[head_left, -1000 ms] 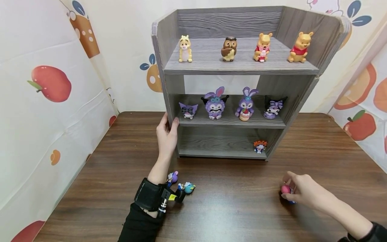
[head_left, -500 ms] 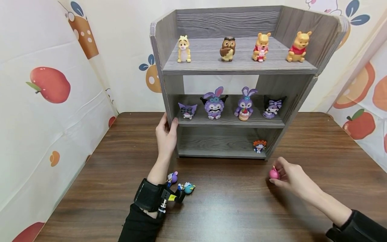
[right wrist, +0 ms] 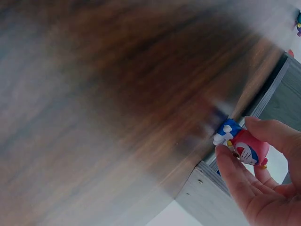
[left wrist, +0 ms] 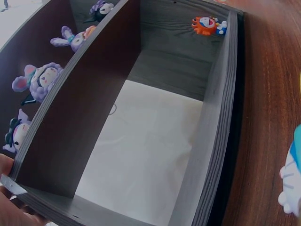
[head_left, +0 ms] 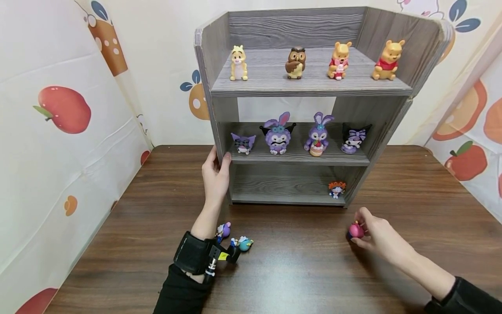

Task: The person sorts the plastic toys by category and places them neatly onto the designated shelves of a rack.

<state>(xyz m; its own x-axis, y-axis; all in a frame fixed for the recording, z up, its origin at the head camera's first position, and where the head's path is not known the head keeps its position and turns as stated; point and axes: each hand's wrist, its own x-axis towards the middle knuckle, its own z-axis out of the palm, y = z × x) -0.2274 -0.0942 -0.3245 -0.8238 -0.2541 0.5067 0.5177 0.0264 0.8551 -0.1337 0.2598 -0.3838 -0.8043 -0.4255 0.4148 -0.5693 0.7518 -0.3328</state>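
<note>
My left hand (head_left: 215, 179) grips the left upright of a grey wood-grain display shelf (head_left: 298, 93), thumb at the front edge. Right of the shelf's front corner, my right hand (head_left: 384, 240) pinches a small Doraemon figurine (head_left: 355, 230) with a pink hood between thumb and fingers. In the right wrist view the Doraemon figurine (right wrist: 250, 146) shows its white face and blue body, tilted sideways. Whether it touches the table cannot be told. On the bottom board, at the right end, stands a Doraemon-like figurine with an orange mane (head_left: 336, 190).
Near my left wrist, a purple-topped figurine (head_left: 224, 230) and a teal-topped figurine (head_left: 245, 244) lie on the brown table (head_left: 298, 279). Yellow bears, an owl (head_left: 296, 63) and a rabbit figurine (head_left: 239, 63) stand on top. Several purple figurines, including a bunny (head_left: 317, 136), fill the middle board.
My right hand has carried the pink-hooded figurine left and towards the shelf, then dipped slightly towards me in the last half second. The left hand keeps its grip in place.
</note>
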